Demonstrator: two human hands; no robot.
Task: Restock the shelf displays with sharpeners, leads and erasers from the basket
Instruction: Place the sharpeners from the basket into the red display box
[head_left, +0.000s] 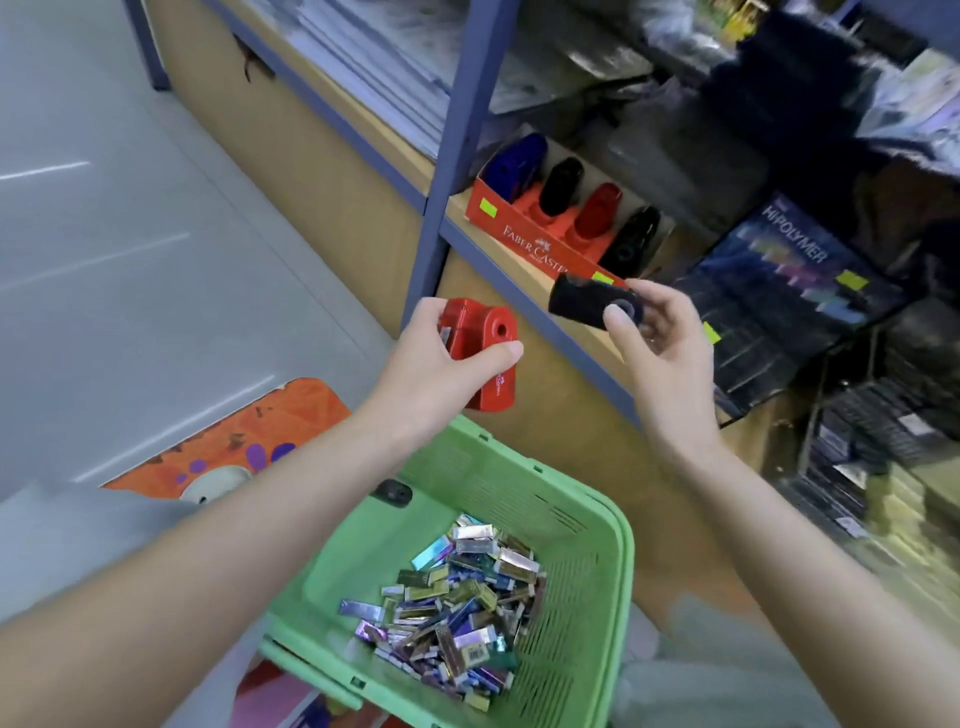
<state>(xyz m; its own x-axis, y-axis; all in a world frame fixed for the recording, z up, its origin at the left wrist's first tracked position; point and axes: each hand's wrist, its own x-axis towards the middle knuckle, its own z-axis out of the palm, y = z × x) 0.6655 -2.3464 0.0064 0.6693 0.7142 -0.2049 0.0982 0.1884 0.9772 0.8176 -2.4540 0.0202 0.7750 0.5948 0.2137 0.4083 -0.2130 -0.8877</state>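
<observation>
My left hand (441, 358) grips red sharpeners (485, 353) above the green basket (587, 525). My right hand (654, 338) pinches a black sharpener (584, 301) just in front of the red display box (524, 228) on the shelf. That box holds a blue, a red and two black sharpeners (561, 187) standing in slots. The basket holds a heap of small shiny lead and eraser packs (457, 603) and one black sharpener (393, 492) by its far wall.
A dark lead display box (779, 296) marked HI-POLYMER leans to the right of the red box. A blue shelf post (457, 150) rises left of it. Stacked stock fills the lower right. An orange mat (249, 441) lies on the grey floor.
</observation>
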